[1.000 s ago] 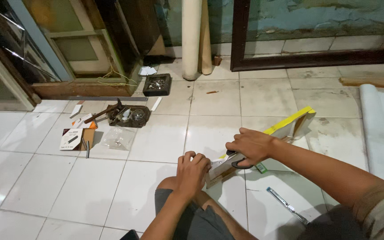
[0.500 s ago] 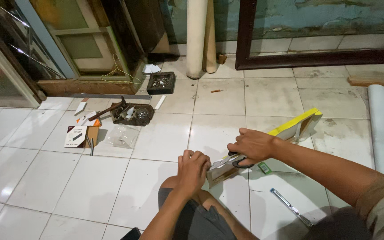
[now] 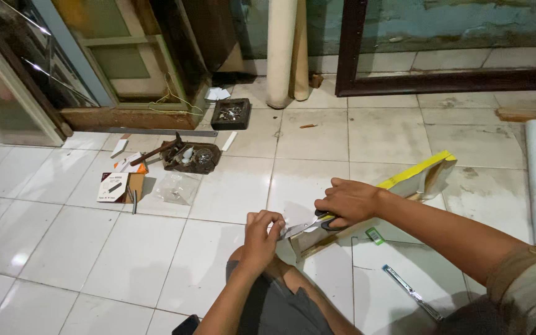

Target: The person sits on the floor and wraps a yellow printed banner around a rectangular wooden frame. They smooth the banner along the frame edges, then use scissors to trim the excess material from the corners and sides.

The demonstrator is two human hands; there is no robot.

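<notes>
— Scissors [image 3: 308, 225] sit low in the head view, at about six o'clock from the middle of the tiled floor [image 3: 231, 186]. The right hand [image 3: 350, 201] is closed around their dark handles, blades pointing toward nine o'clock.

— And the other hand?

— The left hand [image 3: 262, 236] is curled, its fingertips pinching a small white sheet [image 3: 293, 217] just at the blade tips. Both hands hover over the person's bent knee [image 3: 280, 273]. How wide the blades stand cannot be told.

— What lies under them?

— A long yellow-edged cardboard piece [image 3: 414, 177] runs from beneath the hands toward two o'clock. At five o'clock of the scissors, a metal ruler [image 3: 412, 293] lies flat, and a small green object [image 3: 375, 235] rests near the right forearm.

— Farther off?

— At ten o'clock, well apart, a dark tray of hardware [image 3: 192, 157] sits beside a small printed box [image 3: 114, 186] and a clear plastic bag [image 3: 177, 187]. Another black tray [image 3: 231, 113] stands at twelve o'clock, near a pale rolled tube [image 3: 280, 53].
</notes>
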